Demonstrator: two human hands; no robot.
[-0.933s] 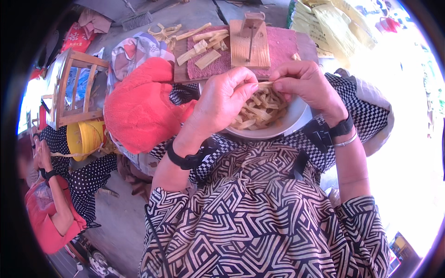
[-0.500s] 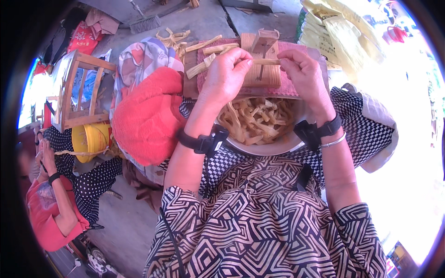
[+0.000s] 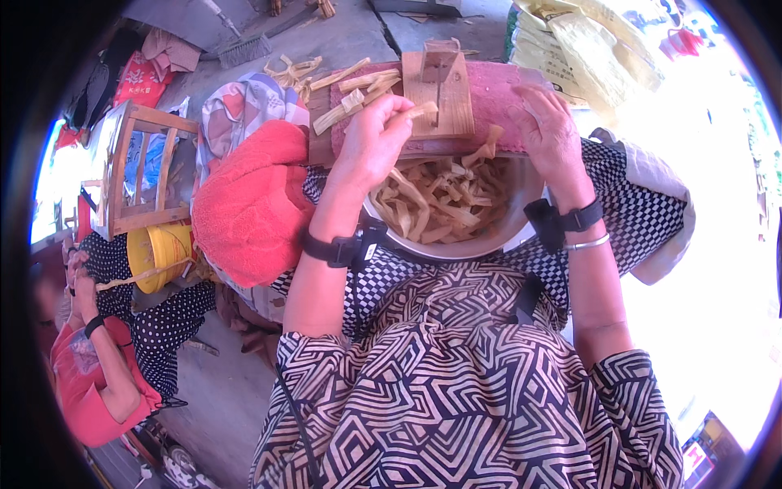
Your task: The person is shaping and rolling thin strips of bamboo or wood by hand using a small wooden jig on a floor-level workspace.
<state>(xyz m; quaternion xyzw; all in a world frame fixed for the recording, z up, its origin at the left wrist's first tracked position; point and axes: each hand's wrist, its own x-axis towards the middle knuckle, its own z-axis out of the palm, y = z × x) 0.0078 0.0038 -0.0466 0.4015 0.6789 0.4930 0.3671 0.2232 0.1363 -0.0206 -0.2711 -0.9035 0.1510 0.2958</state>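
Note:
My left hand (image 3: 375,145) pinches a pale yellow fibrous strip (image 3: 423,109), its short end pointing right against a wooden block (image 3: 450,121). A thin dark upright piece, perhaps a blade, stands on that block below a small wooden bracket (image 3: 441,54). Right of the block, my right hand (image 3: 552,134) holds nothing, with its fingers stretched out. A loose cut piece (image 3: 486,145) is between the hands, over the far rim of a white basin (image 3: 456,253). Many pale strips (image 3: 444,200) fill the basin on my lap.
Beneath the block lies a pink cloth (image 3: 497,85) on a board, with uncut strips (image 3: 366,83) to its left. A red towel (image 3: 248,208) and a wooden stool (image 3: 155,210) are at left. Another person (image 3: 102,371) sits beyond them near a yellow bucket (image 3: 155,257). Yellow sacks (image 3: 562,53) lie far right.
The strip stretched between both hands across the block has parted. My right hand has let go and opened, and a piece drops toward the basin. My left hand has moved slightly left and down.

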